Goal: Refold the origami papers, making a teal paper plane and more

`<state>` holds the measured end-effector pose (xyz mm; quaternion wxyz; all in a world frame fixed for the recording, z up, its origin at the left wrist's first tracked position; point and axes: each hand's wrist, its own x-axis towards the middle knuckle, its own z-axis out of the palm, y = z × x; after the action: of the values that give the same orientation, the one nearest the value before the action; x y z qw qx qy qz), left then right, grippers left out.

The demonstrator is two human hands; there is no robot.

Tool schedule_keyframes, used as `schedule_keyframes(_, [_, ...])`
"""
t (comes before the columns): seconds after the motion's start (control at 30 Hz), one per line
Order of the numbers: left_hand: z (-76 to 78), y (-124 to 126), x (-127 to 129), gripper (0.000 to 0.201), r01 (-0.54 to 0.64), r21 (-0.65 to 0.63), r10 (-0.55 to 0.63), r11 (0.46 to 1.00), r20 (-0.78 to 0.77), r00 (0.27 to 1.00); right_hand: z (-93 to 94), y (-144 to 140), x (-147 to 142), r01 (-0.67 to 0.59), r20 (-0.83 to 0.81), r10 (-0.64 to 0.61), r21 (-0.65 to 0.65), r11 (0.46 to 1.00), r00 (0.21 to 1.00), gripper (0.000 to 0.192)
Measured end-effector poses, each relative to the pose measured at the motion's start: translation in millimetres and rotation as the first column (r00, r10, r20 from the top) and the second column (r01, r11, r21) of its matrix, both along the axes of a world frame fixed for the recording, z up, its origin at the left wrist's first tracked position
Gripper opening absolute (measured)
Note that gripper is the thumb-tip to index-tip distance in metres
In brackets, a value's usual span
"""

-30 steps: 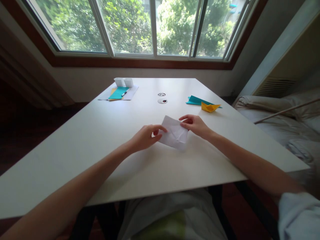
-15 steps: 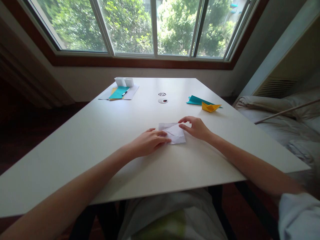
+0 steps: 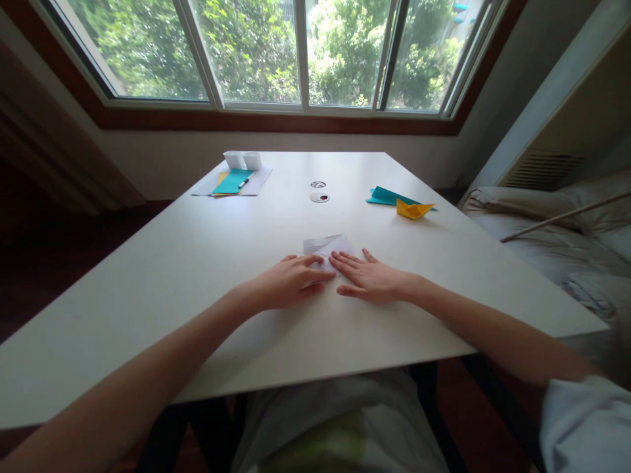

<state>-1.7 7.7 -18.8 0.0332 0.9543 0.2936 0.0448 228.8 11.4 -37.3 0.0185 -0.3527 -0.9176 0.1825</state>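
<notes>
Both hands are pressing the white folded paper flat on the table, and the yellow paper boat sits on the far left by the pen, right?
Not quite. In the head view the yellow paper boat sits on the far right, beside the teal paper, not by the pen. The left hand and right hand do press the white folded paper on the table.

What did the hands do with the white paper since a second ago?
The white paper was held up off the table by both hands; it has come down flat. The right hand let go of the edge and now presses flat on it, and the left hand presses beside it. The yellow paper boat, teal paper and far sheets stayed put.
</notes>
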Motion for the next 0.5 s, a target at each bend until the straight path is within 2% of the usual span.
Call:
schedule_keyframes(0.2, [1.7,-0.8,0.9,0.037,-0.037,-0.054,0.037,0.998,-0.001,0.999,2.1,20.5,11.6,0.118,0.058,-0.118,-0.012,0.993,0.991,0.077])
schedule_keyframes(0.33, [6.1,-3.1,0.8,0.035,-0.044,-0.079,0.044,0.996,-0.007,0.999,5.9,27.0,16.8,0.152,0.069,-0.151,-0.013,0.988,0.986,0.072])
schedule_keyframes(0.5, [14.5,-4.3,1.2,0.027,-0.054,-0.139,0.055,0.989,0.006,0.998,10.6,23.9,14.7,0.134,0.019,-0.137,0.132,0.982,0.990,0.061])
